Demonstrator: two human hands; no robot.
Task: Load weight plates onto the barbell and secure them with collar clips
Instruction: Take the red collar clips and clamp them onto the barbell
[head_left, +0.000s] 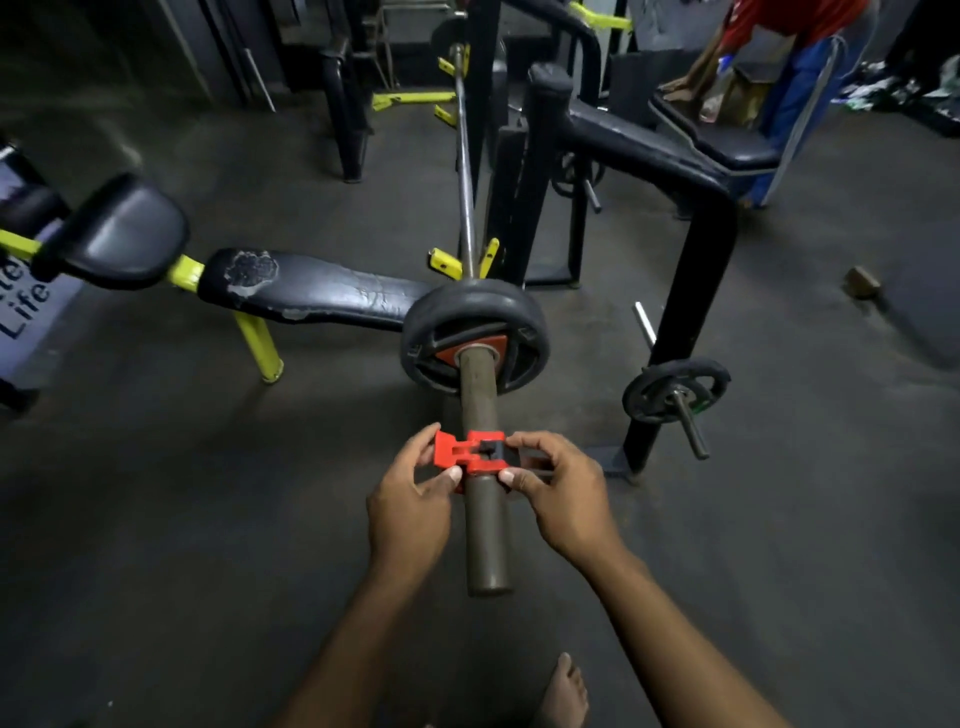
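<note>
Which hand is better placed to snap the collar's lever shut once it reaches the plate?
Probably left. The left hand already pinches the red collar's open lever, which sticks out on that side. The right hand only steadies the collar body on the sleeve.

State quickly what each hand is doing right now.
Left hand: closed on the red collar clip on the barbell sleeve.
Right hand: closed on the same clip's other side.

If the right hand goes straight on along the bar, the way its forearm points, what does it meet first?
Probably the black weight plate on the barbell sleeve. The right hand holds the red collar clip with the left hand; only bare sleeve lies between, though depth is unclear.
</note>
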